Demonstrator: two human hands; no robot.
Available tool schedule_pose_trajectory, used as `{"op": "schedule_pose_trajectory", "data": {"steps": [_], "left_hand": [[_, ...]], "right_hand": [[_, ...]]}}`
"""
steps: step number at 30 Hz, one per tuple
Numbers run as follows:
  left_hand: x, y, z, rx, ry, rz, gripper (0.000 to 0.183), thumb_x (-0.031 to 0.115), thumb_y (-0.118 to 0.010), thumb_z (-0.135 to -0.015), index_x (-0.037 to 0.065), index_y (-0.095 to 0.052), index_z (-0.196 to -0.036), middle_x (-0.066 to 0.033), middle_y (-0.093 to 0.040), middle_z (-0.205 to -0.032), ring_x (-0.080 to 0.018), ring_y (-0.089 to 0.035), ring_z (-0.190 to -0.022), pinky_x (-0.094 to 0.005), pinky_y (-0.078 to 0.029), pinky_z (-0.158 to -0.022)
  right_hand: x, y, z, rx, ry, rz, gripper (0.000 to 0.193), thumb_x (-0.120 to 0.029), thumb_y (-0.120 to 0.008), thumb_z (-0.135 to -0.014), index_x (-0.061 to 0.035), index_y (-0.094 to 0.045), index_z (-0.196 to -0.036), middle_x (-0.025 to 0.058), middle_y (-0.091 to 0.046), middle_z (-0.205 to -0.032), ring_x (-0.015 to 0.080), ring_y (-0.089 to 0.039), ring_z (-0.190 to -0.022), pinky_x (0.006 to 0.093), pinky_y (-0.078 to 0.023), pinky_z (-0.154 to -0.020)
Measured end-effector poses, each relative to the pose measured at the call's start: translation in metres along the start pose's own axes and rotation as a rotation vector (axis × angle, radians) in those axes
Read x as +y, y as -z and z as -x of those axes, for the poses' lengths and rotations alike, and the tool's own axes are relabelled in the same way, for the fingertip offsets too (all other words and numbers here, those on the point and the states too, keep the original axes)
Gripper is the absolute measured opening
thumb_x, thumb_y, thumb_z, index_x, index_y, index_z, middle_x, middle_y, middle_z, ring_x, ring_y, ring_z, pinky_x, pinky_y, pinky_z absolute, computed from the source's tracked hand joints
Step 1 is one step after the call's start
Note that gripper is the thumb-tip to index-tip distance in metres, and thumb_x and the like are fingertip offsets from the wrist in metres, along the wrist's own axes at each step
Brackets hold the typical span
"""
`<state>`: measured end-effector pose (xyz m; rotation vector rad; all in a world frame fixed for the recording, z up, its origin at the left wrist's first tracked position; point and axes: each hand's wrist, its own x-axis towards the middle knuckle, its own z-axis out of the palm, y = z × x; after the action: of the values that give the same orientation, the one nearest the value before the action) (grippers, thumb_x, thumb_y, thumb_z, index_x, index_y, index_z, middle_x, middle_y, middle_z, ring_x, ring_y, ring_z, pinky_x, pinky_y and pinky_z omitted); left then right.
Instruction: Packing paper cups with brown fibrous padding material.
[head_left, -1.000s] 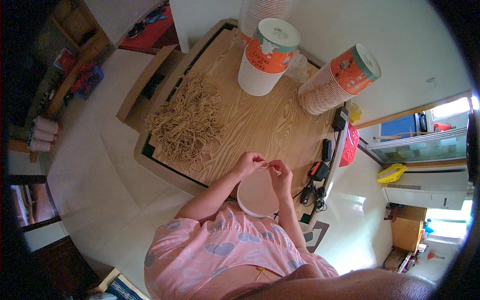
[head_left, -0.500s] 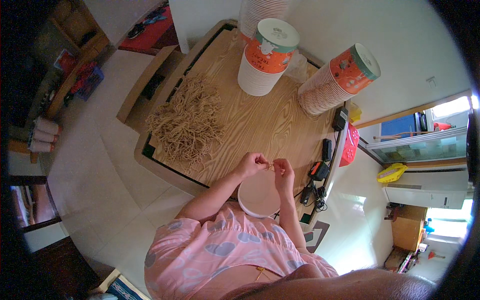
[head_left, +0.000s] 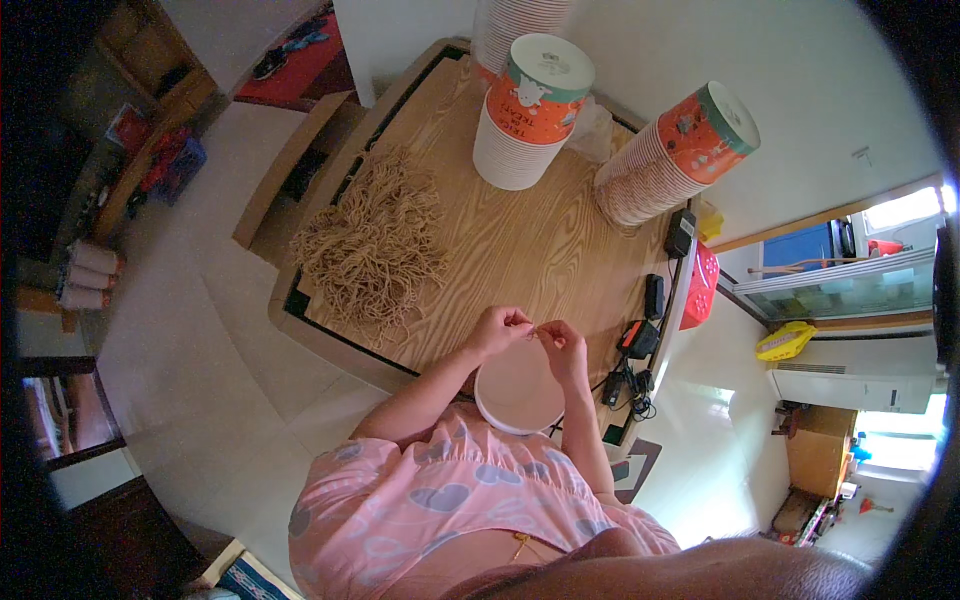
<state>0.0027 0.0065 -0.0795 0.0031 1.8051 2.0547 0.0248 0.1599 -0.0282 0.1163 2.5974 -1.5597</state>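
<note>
String (head_left: pixel 534 330) seemingly pinched between both hands.

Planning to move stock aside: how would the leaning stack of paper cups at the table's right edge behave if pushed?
The leaning stack of cups already tilts toward the table's edge, so a push would probably topple it. Nested paper cups look light and would likely slide apart. Being round, loose ones may roll.

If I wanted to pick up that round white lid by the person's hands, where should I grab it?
Probably by its rim. The white lid looks flat and shallow, lying at the table's near edge, so pinch the rim from the lower side, which juts over that edge. The left hand and right hand hover over its far side.
</note>
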Motion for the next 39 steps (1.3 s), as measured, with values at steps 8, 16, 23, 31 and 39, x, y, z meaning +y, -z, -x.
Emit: {"op": "schedule_pose_trajectory", "data": {"steps": [8,16,23,31,39], "left_hand": [[-0.005,0.002,-0.005,-0.017,0.003,0.0,0.006,0.008,-0.064,-0.077,0.004,-0.062,-0.081,-0.0009,-0.062,-0.074,-0.0074,-0.056,-0.067,-0.022,-0.045,-0.061],[0.002,-0.001,-0.003,0.001,0.0,0.071,0.006,0.005,-0.064,-0.075,0.003,-0.059,-0.075,-0.0025,-0.061,-0.069,-0.0085,-0.058,-0.064,-0.0228,-0.047,-0.059],[0.001,-0.001,-0.002,0.01,0.042,0.045,0.011,0.007,-0.066,-0.074,0.007,-0.056,-0.072,0.0022,-0.057,-0.068,-0.0064,-0.053,-0.064,-0.022,-0.043,-0.06],[-0.008,0.0,-0.004,0.035,-0.033,0.005,0.008,0.007,-0.066,-0.07,0.004,-0.059,-0.073,-0.0007,-0.06,-0.067,-0.0061,-0.053,-0.061,-0.0223,-0.044,-0.055],[0.001,0.007,-0.002,-0.07,0.106,0.208,0.007,0.005,-0.063,-0.074,0.007,-0.057,-0.075,0.0001,-0.059,-0.073,-0.0078,-0.054,-0.065,-0.0227,-0.044,-0.06]], "right_hand": [[-0.01,0.001,0.0,0.012,0.056,0.011,0.004,-0.004,-0.061,-0.078,-0.0006,-0.061,-0.082,0.0069,-0.064,-0.077,0.0134,-0.059,-0.073,0.0266,-0.047,-0.066],[-0.016,0.0,-0.001,0.018,0.014,-0.129,0.023,0.002,-0.062,-0.074,-0.0047,-0.058,-0.096,0.0,-0.059,-0.076,0.0079,-0.051,-0.069,0.0212,-0.041,-0.065],[-0.006,0.002,-0.003,-0.06,-0.058,0.004,0.009,-0.005,-0.063,-0.077,-0.0017,-0.062,-0.085,0.0051,-0.061,-0.072,0.0104,-0.055,-0.066,0.026,-0.046,-0.061],[-0.005,0.003,-0.003,-0.073,-0.04,0.024,0.006,-0.005,-0.063,-0.076,-0.0013,-0.062,-0.08,0.0004,-0.059,-0.068,0.006,-0.051,-0.063,0.0222,-0.042,-0.059],[-0.006,0.005,-0.005,-0.142,-0.039,0.033,0.008,-0.006,-0.064,-0.075,-0.0011,-0.062,-0.081,0.0013,-0.06,-0.072,0.0067,-0.052,-0.065,0.0221,-0.043,-0.061]]}}
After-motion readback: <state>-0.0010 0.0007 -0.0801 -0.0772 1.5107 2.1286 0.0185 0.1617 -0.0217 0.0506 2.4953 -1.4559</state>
